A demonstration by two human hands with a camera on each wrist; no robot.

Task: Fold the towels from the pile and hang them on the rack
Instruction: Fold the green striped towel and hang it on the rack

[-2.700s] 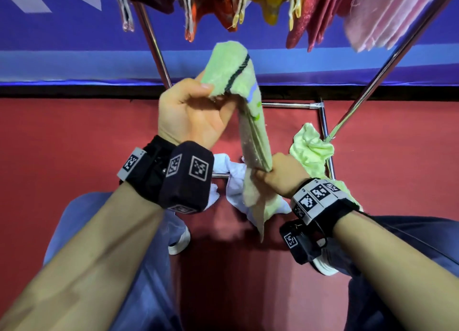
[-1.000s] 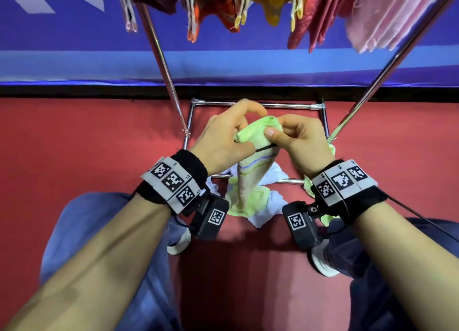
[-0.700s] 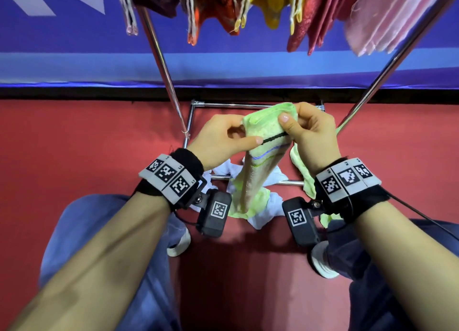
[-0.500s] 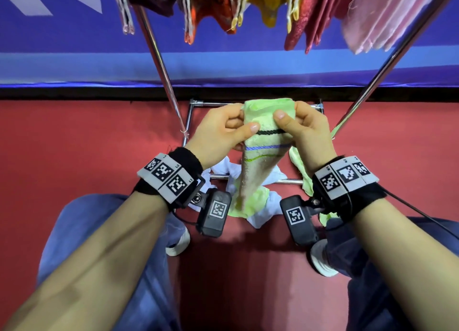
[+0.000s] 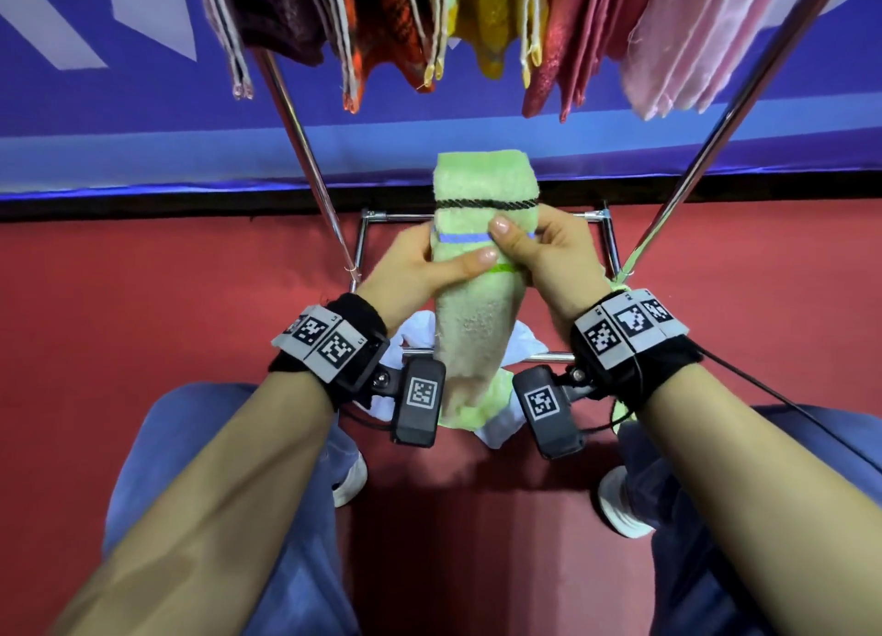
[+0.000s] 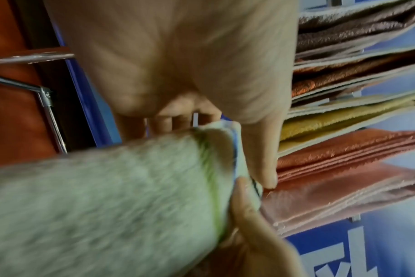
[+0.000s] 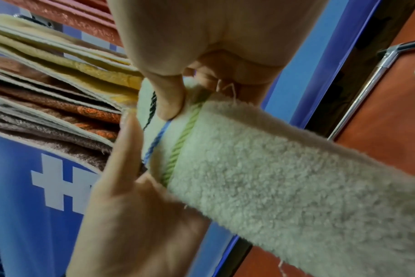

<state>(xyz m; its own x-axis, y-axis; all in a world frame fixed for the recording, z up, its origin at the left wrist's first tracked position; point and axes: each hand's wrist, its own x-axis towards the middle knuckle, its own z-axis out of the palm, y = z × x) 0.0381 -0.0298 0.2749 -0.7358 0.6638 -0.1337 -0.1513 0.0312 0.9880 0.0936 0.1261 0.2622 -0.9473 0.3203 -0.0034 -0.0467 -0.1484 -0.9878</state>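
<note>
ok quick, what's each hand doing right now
Left hand: pinching the folded pale green terry towel.
Right hand: pinching the same towel.

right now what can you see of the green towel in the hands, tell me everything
The green towel is pale green terry, folded into a narrow long strip held upright. Black, blue and green cord stripes cross it near the top. The left hand and right hand pinch its edges at the stripes; its lower end hangs toward the leftover cloths below.

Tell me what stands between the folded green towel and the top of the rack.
Nothing visible blocks the way. Both the left hand and right hand grip the green towel below the hanging towels, with open air between. The top rail itself is out of view, so free space there cannot be judged.
</note>
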